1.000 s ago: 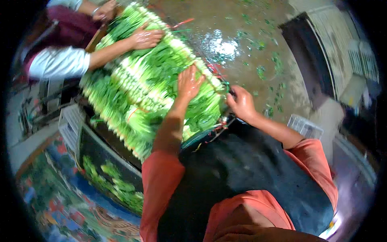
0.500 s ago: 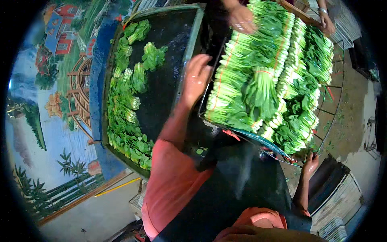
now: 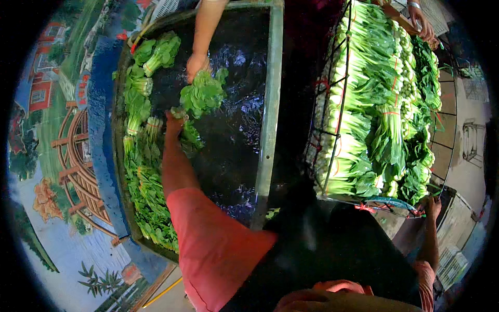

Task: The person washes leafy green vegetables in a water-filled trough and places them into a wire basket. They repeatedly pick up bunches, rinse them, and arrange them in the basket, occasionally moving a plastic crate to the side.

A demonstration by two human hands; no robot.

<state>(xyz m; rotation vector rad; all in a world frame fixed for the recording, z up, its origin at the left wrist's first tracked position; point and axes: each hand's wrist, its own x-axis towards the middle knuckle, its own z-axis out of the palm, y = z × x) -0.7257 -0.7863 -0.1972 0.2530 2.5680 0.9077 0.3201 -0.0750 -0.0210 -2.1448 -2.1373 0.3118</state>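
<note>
My left hand [image 3: 175,118] reaches over the dark water tank [image 3: 270,119]. Its fingers are closed on the stem end of a bunch of leafy greens [image 3: 191,136], whose leaves trail in the water. Off to the right, my right hand [image 3: 432,204] grips the near right corner of a wire basket [image 3: 340,93]. Rows of banded green bunches [image 3: 387,127] fill the basket, pale stems packed side by side. Another person's hand [image 3: 197,65] is at a second bunch [image 3: 204,93] in the tank, just beyond my left hand.
More greens [image 3: 153,203] float along the tank's left side. The other person's second hand [image 3: 423,26] is at the basket's far right corner. A painted wall [image 3: 57,171] stands left of the tank, and a white crate [image 3: 452,268] sits low at the right.
My left hand has moved left from beside the basket into the tank and closed on a bunch. The other person's hand has gone from the basket to the tank. The view has turned left.
</note>
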